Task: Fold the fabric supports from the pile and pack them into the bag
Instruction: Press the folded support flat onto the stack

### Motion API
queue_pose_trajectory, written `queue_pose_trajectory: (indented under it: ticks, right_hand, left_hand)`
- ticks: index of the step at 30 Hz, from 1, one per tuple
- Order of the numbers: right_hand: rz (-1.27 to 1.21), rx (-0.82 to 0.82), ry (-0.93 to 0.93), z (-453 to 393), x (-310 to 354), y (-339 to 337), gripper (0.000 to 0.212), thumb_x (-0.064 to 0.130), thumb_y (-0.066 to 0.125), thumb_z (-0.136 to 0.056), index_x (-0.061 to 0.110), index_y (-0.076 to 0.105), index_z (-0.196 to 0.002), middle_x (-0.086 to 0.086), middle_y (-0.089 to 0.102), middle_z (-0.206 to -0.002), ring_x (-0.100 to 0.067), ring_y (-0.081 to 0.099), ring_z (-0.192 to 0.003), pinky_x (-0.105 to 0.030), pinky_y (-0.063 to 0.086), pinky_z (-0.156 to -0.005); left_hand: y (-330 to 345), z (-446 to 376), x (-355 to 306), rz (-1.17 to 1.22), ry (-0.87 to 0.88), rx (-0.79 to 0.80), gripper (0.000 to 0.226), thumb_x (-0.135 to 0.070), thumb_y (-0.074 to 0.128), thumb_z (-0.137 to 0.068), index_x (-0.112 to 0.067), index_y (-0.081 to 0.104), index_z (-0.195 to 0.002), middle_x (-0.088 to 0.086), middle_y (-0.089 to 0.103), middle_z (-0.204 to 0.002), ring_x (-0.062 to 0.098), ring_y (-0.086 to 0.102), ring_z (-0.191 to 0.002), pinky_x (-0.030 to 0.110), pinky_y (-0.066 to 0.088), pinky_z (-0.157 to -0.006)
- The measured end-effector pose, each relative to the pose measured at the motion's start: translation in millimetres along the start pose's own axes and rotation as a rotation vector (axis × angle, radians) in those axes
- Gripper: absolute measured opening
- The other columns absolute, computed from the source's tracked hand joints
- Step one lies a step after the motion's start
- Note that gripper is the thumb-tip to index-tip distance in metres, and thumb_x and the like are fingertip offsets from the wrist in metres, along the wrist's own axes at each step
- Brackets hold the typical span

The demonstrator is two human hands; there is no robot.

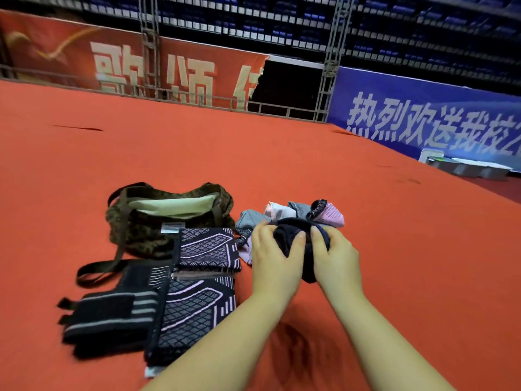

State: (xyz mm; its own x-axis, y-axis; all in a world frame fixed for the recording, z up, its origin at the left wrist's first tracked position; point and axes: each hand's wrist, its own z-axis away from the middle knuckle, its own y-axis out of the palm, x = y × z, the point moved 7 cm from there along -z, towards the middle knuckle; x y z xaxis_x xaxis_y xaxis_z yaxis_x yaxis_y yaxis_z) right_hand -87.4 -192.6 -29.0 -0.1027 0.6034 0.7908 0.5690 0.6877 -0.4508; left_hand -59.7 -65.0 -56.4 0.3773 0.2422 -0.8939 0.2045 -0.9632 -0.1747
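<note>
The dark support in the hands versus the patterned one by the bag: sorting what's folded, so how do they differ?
The dark support is plain navy, bunched, gripped by the left hand and right hand. The patterned support is black with pink lines, folded flat, untouched beside the bag. Both are fabric on the red floor.

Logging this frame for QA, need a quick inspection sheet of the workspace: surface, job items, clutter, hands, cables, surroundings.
Surface: red carpet, a dark shadow patch near the forearms.
Job's things: camouflage bag open, pale lining showing, strap trailing on the carpet; two patterned supports flat beside it; black striped wraps nearer left; loose pile of grey and pink pieces; dark support in hand.
Clutter: nothing seen.
Hands: left hand and right hand both grip the dark support.
Cables: nothing seen.
Surroundings: red banner, blue banner, metal truss, grey boxes.
</note>
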Motion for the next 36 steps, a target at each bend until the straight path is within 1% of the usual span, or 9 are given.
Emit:
queue_pose_trajectory:
  ticks: [3,7,13,17,19,23,26,30,36]
  right_hand:
    - [-0.016,0.010,-0.037,5.0,26.6,15.7,0.020,0.029,0.049,-0.095,0.017,0.059,-0.083,0.004,0.060,-0.073,-0.021,0.055,-0.076,-0.027,0.028,-0.059]
    - [-0.063,0.046,-0.086,9.3,56.4,35.2,0.009,0.029,0.053,-0.093,0.024,0.058,-0.088,0.009,0.064,-0.082,-0.015,0.058,-0.083,-0.029,0.042,-0.071]
    - [-0.076,0.154,-0.128,2.3,81.7,49.1,0.008,0.029,0.060,-0.089,0.035,0.059,-0.095,0.017,0.064,-0.096,-0.005,0.057,-0.093,-0.024,0.043,-0.083]
    - [-0.180,0.251,-0.030,0.9,86.7,59.0,0.013,0.028,0.062,-0.090,0.018,0.067,-0.085,0.008,0.068,-0.081,-0.005,0.060,-0.074,-0.009,0.044,-0.060]
    - [-0.234,0.273,0.013,1.8,86.4,63.1,0.023,0.030,0.063,-0.089,0.009,0.068,-0.082,0.001,0.068,-0.076,-0.007,0.057,-0.065,-0.011,0.042,-0.053]
    - [-0.211,0.271,0.017,3.6,86.1,70.0,0.036,0.034,0.063,-0.089,0.000,0.063,-0.076,-0.005,0.060,-0.068,-0.013,0.048,-0.062,-0.026,0.039,-0.057]
    - [-0.068,0.212,-0.025,0.8,87.2,69.2,0.041,0.037,0.061,-0.089,0.008,0.049,-0.062,-0.004,0.047,-0.062,-0.016,0.039,-0.059,-0.032,0.032,-0.057]
    - [0.078,0.161,-0.062,-1.1,85.6,69.6,0.047,0.033,0.057,-0.092,0.015,0.029,-0.058,0.000,0.034,-0.055,-0.018,0.031,-0.055,-0.032,0.027,-0.054]
    - [0.176,0.102,0.059,-10.1,48.8,61.6,0.044,0.031,0.052,-0.094,0.014,0.032,-0.059,-0.002,0.040,-0.060,-0.026,0.041,-0.072,-0.034,0.025,-0.062]
  left_hand:
    - [-34.4,-3.7,-6.5,-0.107,0.075,-0.118,0.060,-0.058,0.030,-0.076,-0.009,0.050,-0.104,-0.004,0.039,-0.105,0.023,0.043,-0.109,0.031,0.031,-0.098]
    - [-75.4,-9.1,-18.7,-0.190,0.263,-0.238,0.040,-0.041,0.040,-0.087,-0.006,0.056,-0.098,0.007,0.055,-0.098,0.021,0.046,-0.093,0.030,0.036,-0.084]
    - [-107.8,-17.9,-34.0,-0.200,0.440,-0.024,0.033,-0.036,0.045,-0.088,-0.010,0.061,-0.098,0.001,0.062,-0.094,0.007,0.048,-0.090,0.009,0.031,-0.080]
    - [-120.6,-19.5,-35.2,-0.167,0.419,0.050,0.024,-0.030,0.050,-0.089,-0.012,0.062,-0.100,-0.008,0.060,-0.092,0.003,0.050,-0.088,0.004,0.032,-0.078]
    - [-125.5,-18.9,-34.1,-0.136,0.400,0.047,0.022,-0.028,0.050,-0.088,-0.013,0.061,-0.100,-0.009,0.060,-0.091,0.002,0.051,-0.087,0.005,0.034,-0.077]
    - [-136.9,-19.7,-28.0,-0.062,0.340,-0.021,0.012,-0.032,0.050,-0.087,-0.028,0.057,-0.096,-0.014,0.061,-0.090,-0.003,0.054,-0.088,0.005,0.036,-0.077]
    - [-149.4,-20.2,-28.5,0.013,0.321,-0.116,0.009,-0.031,0.051,-0.088,-0.039,0.052,-0.089,-0.015,0.063,-0.088,-0.006,0.056,-0.086,0.006,0.039,-0.075]
    - [-166.2,-23.7,-28.6,0.092,0.271,-0.253,0.017,-0.023,0.054,-0.095,-0.037,0.050,-0.086,-0.016,0.061,-0.083,-0.008,0.055,-0.080,0.007,0.039,-0.072]
    - [-210.0,-38.9,-16.4,0.238,0.108,-0.527,0.008,-0.018,0.047,-0.098,-0.021,0.049,-0.092,-0.014,0.053,-0.083,-0.008,0.051,-0.074,0.001,0.034,-0.066]
